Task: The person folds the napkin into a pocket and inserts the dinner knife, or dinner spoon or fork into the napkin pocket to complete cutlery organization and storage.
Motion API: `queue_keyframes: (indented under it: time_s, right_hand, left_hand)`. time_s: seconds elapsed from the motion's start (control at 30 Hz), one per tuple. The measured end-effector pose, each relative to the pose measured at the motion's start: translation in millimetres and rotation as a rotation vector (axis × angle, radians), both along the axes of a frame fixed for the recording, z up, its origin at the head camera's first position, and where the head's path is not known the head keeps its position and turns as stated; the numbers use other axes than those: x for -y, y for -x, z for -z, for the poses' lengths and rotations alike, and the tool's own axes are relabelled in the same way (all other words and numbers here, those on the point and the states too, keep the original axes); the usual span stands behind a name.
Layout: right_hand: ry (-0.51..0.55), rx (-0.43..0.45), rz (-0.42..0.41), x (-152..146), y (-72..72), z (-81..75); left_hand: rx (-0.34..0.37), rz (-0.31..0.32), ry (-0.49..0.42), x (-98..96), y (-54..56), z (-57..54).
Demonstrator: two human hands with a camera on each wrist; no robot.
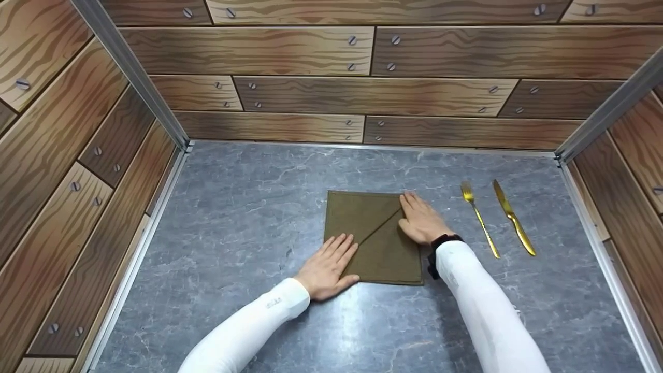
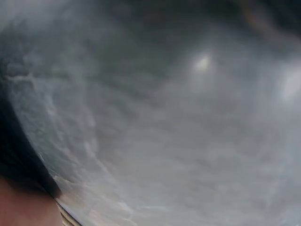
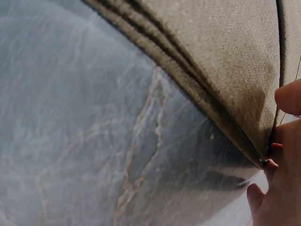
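An olive-brown cloth napkin [image 1: 388, 254] lies folded into a square on the grey marbled table, with a diagonal edge running across its top layer. My left hand [image 1: 329, 267] rests flat on its lower left corner, fingers straight and thumb spread along the near edge. At the upper right corner, my right hand [image 1: 422, 220] presses on the cloth with straight fingers. In the right wrist view, the layered edges of the napkin [image 3: 221, 61] run toward the fingers of the right hand [image 3: 282, 179]. The left wrist view shows mostly blurred tabletop.
To the right of the napkin lie a gold fork [image 1: 481, 220] and a gold knife [image 1: 513, 217], side by side. Wood-patterned panels [image 1: 290, 52] wall the table [image 1: 233, 207] at the back and both sides, framed by metal rails [image 1: 595, 238].
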State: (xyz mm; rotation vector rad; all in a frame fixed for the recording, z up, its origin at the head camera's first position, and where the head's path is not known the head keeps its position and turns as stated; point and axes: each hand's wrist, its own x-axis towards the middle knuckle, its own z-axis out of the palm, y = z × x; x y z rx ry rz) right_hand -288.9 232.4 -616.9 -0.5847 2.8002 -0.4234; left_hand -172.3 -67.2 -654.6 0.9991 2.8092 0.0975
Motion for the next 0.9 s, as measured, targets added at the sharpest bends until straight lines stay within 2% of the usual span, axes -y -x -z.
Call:
queue_keyframes:
  time_s: [0.23,0.53,0.9]
  right_hand:
    - [-0.010,-0.006,-0.006,-2.1,4.9,7.5]
    - [0.000,-0.021,-0.002,2.7,-0.7,-4.4]
    - [-0.014,0.016,0.006,3.0,-3.0,-6.1]
  left_hand:
    - [-0.008,0.002,-0.017,1.2,-0.6,-2.8]
    - [0.015,-0.012,-0.012,-0.2,0.8,-1.5]
    - [0.032,-0.003,0.004,-1.4,1.3,-2.2]
